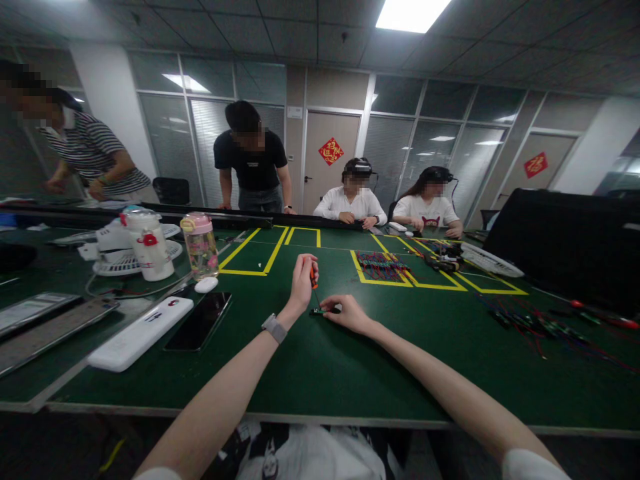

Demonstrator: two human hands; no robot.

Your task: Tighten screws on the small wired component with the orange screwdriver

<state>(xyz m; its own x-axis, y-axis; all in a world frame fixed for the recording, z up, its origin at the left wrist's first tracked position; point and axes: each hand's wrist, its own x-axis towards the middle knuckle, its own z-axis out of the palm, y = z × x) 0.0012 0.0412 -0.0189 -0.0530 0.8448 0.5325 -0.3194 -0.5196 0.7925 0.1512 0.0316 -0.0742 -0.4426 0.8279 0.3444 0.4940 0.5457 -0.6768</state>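
Forearms [225, 393] stretch forward; rightmost red sign [536, 165] reads 福. Left hand [303, 280] grips orange-handled screwdriver [313, 279]; right hand [346, 313] pinches circuit board [316, 312].

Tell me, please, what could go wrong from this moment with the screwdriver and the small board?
1. The screwdriver, pointing down in the left grip, might slip at the small board and poke the right grip, which is close to its tip.
2. The small board might turn or slide, since only the right grip appears to steady it on the table.
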